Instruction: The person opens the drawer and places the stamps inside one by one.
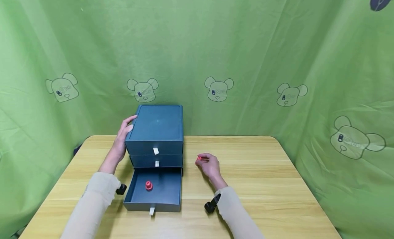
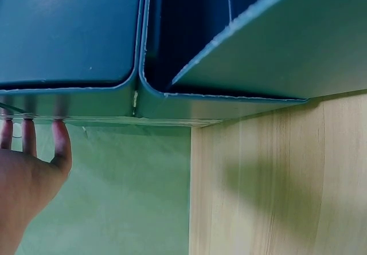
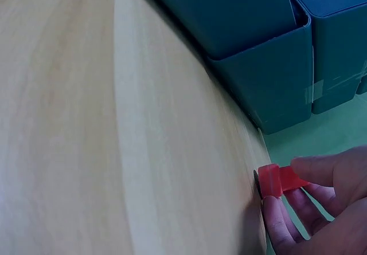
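A dark blue drawer box (image 1: 159,124) with stacked drawers stands on the table, its bottom drawer (image 1: 166,207) pulled out. Inside that drawer sits a small red stepped plastic piece (image 1: 149,186), with a hole in its top. My left hand (image 1: 120,139) rests its fingertips against the box's left side near the top; in the left wrist view the fingers (image 2: 61,143) look fairly straight. To the right of the box, my right hand (image 1: 210,165) pinches another red stepped piece (image 3: 277,179) between thumb and fingers, close to the tabletop.
The two upper drawers (image 1: 167,148) are pushed in, each with a white pull tab (image 1: 156,151). A light wooden table (image 1: 261,184) extends to the right of the box. Green curtain (image 1: 246,54) hangs behind and at both sides.
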Available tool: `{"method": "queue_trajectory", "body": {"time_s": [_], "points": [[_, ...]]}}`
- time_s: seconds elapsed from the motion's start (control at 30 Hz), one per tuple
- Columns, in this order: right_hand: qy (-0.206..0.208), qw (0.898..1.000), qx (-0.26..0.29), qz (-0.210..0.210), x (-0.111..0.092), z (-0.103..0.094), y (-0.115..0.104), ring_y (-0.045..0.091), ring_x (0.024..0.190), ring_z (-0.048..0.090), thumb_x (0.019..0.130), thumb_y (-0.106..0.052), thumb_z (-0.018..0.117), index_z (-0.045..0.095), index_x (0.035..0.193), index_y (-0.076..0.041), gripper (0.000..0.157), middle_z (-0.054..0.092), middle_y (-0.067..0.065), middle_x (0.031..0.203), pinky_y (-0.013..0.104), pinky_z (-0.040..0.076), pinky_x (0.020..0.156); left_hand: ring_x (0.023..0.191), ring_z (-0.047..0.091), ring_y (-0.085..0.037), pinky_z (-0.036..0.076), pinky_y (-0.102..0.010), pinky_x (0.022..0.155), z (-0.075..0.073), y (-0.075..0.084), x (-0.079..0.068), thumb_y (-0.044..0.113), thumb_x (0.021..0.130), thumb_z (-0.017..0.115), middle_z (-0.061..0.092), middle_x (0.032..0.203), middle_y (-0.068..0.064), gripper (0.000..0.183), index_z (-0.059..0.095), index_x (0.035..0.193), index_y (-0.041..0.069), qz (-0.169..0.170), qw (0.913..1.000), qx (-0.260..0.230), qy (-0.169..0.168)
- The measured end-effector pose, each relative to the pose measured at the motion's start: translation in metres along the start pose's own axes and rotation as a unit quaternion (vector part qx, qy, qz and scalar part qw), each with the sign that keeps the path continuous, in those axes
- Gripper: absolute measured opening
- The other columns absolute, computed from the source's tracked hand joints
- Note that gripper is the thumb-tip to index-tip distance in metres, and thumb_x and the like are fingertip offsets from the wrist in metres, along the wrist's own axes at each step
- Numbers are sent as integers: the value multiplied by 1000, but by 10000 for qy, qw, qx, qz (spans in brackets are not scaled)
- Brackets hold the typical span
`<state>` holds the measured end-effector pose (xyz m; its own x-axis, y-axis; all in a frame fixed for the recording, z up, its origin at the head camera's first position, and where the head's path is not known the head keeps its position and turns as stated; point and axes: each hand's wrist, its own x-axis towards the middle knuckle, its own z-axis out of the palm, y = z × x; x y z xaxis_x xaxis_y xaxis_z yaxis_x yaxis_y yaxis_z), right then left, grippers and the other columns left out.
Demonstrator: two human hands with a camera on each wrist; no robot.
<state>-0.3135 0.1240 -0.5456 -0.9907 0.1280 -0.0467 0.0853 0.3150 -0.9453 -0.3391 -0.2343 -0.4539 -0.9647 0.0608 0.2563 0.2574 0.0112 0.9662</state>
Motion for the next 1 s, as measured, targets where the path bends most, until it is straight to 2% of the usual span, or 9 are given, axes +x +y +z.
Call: {"method": "queue_trajectory", "body": {"time_s": [0.3, 0.7, 1.0], "points": [[167, 9998, 76, 27, -2, -3, -2, 23, 93, 71, 92, -2, 75, 74, 117, 2, 26, 74, 15, 105, 33, 59, 83, 149, 24, -29, 13, -56, 120, 1, 2, -1, 41, 105, 38, 21, 168, -1, 57, 37, 160, 25, 16, 10000, -5, 10], [162, 9996, 218, -1, -5, -7, -5, 24, 90, 73, 92, -1, 75, 73, 117, 4, 26, 74, 16, 102, 32, 59, 82, 152, 19, -32, 11, -60, 120, 1, 1, -2, 43, 105, 37, 18, 170, -3, 58, 35, 161, 26, -20, 10000, 30, -26], [-107, 9996, 244, -106, -16, -11, -12, 27, 89, 75, 92, -1, 74, 71, 119, 4, 27, 74, 16, 102, 41, 60, 84, 150, 22, -31, 13, -58, 120, -1, -1, 0, 44, 105, 39, 20, 169, -3, 57, 37, 160, 27, -14, 10000, 22, 7]]}}
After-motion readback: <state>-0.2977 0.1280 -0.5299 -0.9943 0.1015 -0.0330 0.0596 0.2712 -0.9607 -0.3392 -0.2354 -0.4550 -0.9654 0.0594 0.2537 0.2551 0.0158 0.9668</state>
